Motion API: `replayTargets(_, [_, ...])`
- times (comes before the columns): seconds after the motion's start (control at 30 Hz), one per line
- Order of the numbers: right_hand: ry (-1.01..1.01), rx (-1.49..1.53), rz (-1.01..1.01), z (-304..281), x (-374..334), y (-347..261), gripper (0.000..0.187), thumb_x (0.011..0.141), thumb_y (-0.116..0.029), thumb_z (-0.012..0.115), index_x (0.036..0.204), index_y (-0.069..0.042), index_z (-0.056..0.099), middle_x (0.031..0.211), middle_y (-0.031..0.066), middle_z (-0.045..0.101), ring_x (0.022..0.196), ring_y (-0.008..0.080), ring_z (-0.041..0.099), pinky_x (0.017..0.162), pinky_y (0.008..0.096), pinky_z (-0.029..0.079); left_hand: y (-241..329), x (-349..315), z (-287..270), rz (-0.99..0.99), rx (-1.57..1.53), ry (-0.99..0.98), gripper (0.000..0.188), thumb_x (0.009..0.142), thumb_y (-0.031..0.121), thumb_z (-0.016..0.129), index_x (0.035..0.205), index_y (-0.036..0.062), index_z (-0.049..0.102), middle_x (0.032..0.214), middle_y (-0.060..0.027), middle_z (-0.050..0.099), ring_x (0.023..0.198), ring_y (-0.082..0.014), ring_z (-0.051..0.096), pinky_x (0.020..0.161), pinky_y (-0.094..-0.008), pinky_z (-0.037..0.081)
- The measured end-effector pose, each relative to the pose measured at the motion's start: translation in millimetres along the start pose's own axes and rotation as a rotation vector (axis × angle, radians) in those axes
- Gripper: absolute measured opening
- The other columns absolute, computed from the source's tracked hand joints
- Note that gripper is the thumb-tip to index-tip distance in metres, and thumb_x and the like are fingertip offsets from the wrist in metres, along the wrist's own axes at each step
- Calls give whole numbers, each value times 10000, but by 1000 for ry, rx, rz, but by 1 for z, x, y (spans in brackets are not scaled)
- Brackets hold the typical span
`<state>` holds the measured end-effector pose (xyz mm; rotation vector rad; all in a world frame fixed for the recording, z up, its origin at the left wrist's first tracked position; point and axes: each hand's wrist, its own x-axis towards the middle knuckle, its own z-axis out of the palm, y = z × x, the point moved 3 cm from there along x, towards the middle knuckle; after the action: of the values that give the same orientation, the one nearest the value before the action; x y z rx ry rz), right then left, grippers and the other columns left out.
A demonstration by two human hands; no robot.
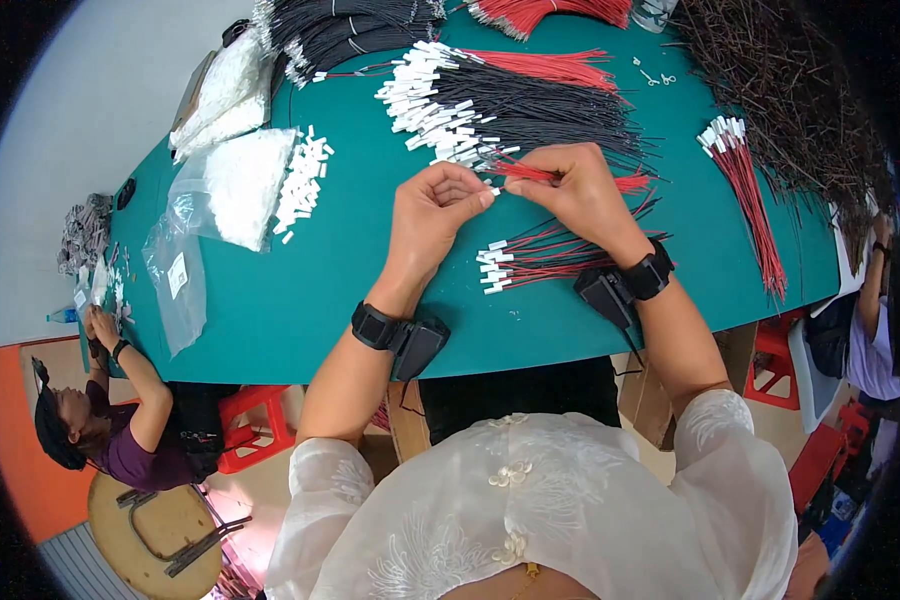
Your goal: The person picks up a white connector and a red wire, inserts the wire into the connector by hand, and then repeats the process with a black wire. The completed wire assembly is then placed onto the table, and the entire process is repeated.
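Note:
My left hand [430, 212] pinches a small white plastic connector [495, 191] between thumb and fingertips. Closed around several red wires [522, 171] is my right hand [585, 195], its thumb and forefinger close to that connector. Whether a wire end sits inside the connector is too small to tell. Beyond both hands lies a wide pile of black wires [530, 105] and red wires with white connectors at their left ends. Just below my right hand is a smaller group of red and black wires [545, 250], also tipped with white connectors.
Loose white connectors [303, 185] spill beside a clear bag of connectors [245, 190] on the green table [350, 290]. A red wire bundle [745, 205] and a dark heap of wires [790, 90] lie at right. At far left, a co-worker [135, 430] handles small parts.

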<state>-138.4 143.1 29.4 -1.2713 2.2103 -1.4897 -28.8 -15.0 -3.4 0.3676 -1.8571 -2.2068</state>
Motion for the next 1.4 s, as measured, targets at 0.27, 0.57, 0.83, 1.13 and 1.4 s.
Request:
replayTargets(0.27, [-133, -87, 63, -12, 5, -4, 192, 839, -148, 731, 853, 39, 685, 710, 120, 638, 587, 152, 532, 553, 298, 410, 8, -5, 7, 5, 210, -36, 131, 812, -31, 738, 932, 0, 695, 863, -28, 691, 769, -77, 630, 716, -213, 511])
replayTargets(0.57, [157, -559, -164, -28, 4, 2, 179, 931, -148, 628, 894, 25, 652, 685, 166, 590, 603, 308, 574, 593, 382, 443, 29, -14, 7, 176, 699, -451, 103, 782, 11, 747, 884, 10, 728, 749, -33, 659, 629, -87, 552, 581, -248, 443])
replayTargets(0.83, [-119, -167, 74, -6, 1, -4, 170, 919, -150, 649, 884, 14, 624, 608, 102, 490, 539, 166, 455, 540, 307, 383, 17, -1, 0, 355, 924, 35, 142, 791, 51, 761, 904, 3, 690, 782, -55, 665, 630, -109, 558, 584, -261, 449])
replayTargets(1.13, [-197, 35, 146, -1, 1, 8, 167, 870, -134, 720, 844, 21, 665, 649, -15, 513, 627, 35, 418, 548, 240, 356, 8, 0, -2, 55, 249, 3, 142, 877, 79, 718, 975, -23, 707, 827, -42, 697, 692, -63, 585, 645, -223, 481])
replayTargets(1.4, [-181, 65, 185, 0, 1, 6, 148, 848, -107, 740, 846, 28, 676, 664, -25, 548, 630, 31, 432, 549, 239, 359, 9, 0, -1, 7, 218, -34, 191, 891, 94, 709, 1039, -26, 708, 846, -48, 704, 723, -65, 603, 666, -198, 480])
